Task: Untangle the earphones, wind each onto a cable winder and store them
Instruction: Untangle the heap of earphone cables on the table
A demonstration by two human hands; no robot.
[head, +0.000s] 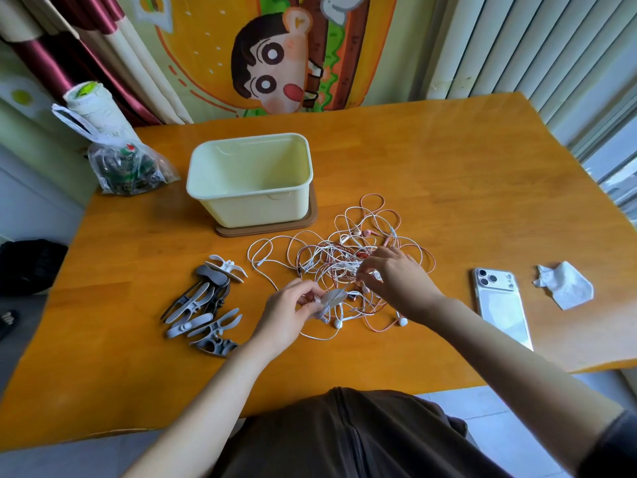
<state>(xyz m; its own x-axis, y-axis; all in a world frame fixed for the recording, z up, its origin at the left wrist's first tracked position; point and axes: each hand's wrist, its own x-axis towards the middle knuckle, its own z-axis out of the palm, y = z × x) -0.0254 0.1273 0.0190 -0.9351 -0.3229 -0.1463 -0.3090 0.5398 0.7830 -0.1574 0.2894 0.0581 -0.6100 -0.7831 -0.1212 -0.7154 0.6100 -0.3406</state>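
Note:
A tangled heap of white and pink earphones lies in the middle of the wooden table. My left hand holds a grey cable winder at the heap's near edge. My right hand pinches white cables in the heap, fingers curled. A pile of grey and white cable winders lies to the left of my left hand. A cream storage box stands open behind the heap on a brown lid.
A phone lies face down at the right, with a crumpled tissue beyond it. A plastic bag and a paper roll stand at the far left corner. Curtains and blinds hang behind the table.

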